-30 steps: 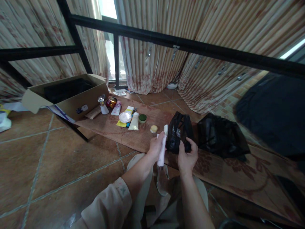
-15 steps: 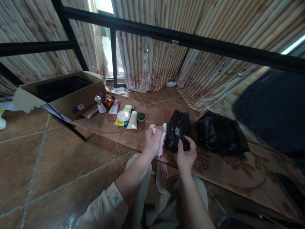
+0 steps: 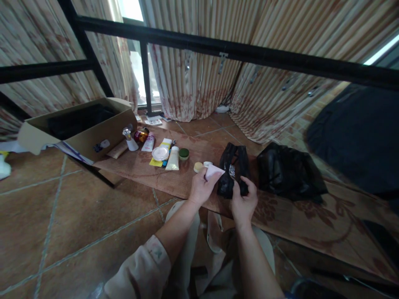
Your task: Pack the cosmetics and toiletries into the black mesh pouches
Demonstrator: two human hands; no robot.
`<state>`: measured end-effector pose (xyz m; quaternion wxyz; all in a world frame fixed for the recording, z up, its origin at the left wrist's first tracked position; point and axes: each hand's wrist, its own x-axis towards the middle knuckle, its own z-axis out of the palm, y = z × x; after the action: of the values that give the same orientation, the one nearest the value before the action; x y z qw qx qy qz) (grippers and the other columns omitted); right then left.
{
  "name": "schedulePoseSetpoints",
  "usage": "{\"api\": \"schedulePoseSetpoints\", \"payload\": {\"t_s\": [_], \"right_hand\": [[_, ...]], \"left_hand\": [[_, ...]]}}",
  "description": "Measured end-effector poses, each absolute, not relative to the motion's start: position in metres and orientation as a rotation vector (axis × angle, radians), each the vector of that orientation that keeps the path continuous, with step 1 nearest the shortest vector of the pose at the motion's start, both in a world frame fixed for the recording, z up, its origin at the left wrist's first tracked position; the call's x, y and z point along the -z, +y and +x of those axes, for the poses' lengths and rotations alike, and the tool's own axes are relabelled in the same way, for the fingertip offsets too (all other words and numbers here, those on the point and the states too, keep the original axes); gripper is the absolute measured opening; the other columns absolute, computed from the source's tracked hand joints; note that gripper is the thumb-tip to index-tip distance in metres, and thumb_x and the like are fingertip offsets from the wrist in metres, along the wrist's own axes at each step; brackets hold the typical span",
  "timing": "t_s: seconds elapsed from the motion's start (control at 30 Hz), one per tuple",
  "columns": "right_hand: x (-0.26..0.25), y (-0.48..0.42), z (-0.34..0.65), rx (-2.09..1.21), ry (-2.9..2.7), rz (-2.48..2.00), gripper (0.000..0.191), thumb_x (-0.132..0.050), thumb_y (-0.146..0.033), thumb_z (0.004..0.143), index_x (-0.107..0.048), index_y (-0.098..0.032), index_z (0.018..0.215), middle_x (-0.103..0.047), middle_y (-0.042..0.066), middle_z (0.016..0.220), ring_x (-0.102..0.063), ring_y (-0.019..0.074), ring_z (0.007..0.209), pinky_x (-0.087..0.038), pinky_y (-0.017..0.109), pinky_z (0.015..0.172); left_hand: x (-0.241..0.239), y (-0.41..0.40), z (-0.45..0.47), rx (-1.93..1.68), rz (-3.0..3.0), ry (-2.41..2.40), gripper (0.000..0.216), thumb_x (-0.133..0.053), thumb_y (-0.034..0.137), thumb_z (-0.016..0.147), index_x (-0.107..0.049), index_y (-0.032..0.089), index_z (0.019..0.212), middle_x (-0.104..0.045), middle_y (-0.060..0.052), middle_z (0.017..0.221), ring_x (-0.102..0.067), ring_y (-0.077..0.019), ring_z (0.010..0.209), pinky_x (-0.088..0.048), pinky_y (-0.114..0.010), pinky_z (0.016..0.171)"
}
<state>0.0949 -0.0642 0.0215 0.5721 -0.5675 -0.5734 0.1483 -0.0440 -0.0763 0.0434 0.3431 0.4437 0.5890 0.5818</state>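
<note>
My left hand (image 3: 201, 187) is closed around a pale pink tube (image 3: 213, 171), tipped so its flat end points at the small black pouch (image 3: 232, 168). My right hand (image 3: 243, 196) grips the near edge of that pouch, which stands on the patterned rug (image 3: 174, 176). A white cap shows just behind the tube. Beside my left hand lies a small yellow jar (image 3: 197, 167).
Further left on the rug lie a green jar (image 3: 183, 154), a cream tube (image 3: 173, 159), a white round compact (image 3: 160, 153), a pump bottle (image 3: 130, 139) and other cosmetics. An open cardboard box (image 3: 77, 128) stands at the left. A larger black bag (image 3: 288, 172) lies right of the pouch. Black metal bars cross above.
My left hand has swung the pink tube from upright to lying over toward the pouch's opening. My right hand has kept its grip on the pouch.
</note>
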Motion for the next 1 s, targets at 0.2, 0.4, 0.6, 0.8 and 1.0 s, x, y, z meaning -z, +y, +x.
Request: {"api": "schedulePoseSetpoints", "payload": {"t_s": [0.2,0.4,0.6,0.8,1.0], "right_hand": [[-0.020,-0.063,0.095,-0.349,-1.334,-1.327,0.030,-0.056,-0.037,0.082,-0.065,-0.018,0.104,-0.065,0.009,0.104,-0.059,0.0224,0.101,-0.044,0.039,0.092],[-0.023,-0.064,0.093,-0.372,-1.330,-1.316,0.030,-0.056,-0.037,0.082,-0.065,-0.019,0.104,-0.065,0.009,0.104,-0.059,0.0220,0.101,-0.044,0.039,0.092],[-0.022,-0.064,0.092,-0.388,-1.319,-1.316,0.029,-0.055,-0.036,0.084,-0.064,-0.019,0.105,-0.064,0.009,0.106,-0.058,0.0210,0.101,-0.044,0.038,0.093],[-0.020,-0.063,0.092,-0.413,-1.319,-1.317,0.030,-0.055,-0.036,0.084,-0.064,-0.019,0.107,-0.064,0.008,0.106,-0.059,0.0212,0.101,-0.045,0.039,0.093],[-0.019,-0.062,0.091,-0.425,-1.299,-1.329,0.029,-0.055,-0.035,0.084,-0.064,-0.020,0.107,-0.065,0.008,0.105,-0.059,0.0208,0.100,-0.045,0.038,0.093]], "left_hand": [[-0.050,-0.078,-0.045,-1.502,1.141,1.607,0.039,-0.073,0.030,0.067,-0.056,0.022,0.101,-0.064,-0.002,0.089,-0.059,-0.0179,0.078,-0.043,-0.025,0.073],[-0.042,-0.075,-0.047,-1.386,1.197,1.699,0.052,-0.066,0.017,0.066,-0.050,0.023,0.115,-0.066,-0.005,0.097,-0.062,-0.0250,0.092,-0.044,-0.032,0.085],[-0.032,-0.071,-0.044,-1.312,1.311,1.722,0.040,-0.061,0.017,0.070,-0.053,0.022,0.109,-0.067,-0.006,0.091,-0.063,-0.0257,0.091,-0.044,-0.032,0.084],[-0.029,-0.069,-0.045,-1.371,1.332,1.670,0.034,-0.055,0.015,0.075,-0.057,0.021,0.108,-0.068,-0.007,0.098,-0.063,-0.0238,0.095,-0.044,-0.031,0.087],[-0.032,-0.068,-0.046,-1.379,1.333,1.643,0.034,-0.055,0.016,0.074,-0.060,0.021,0.107,-0.069,-0.005,0.093,-0.063,-0.0235,0.089,-0.045,-0.031,0.084]]}}
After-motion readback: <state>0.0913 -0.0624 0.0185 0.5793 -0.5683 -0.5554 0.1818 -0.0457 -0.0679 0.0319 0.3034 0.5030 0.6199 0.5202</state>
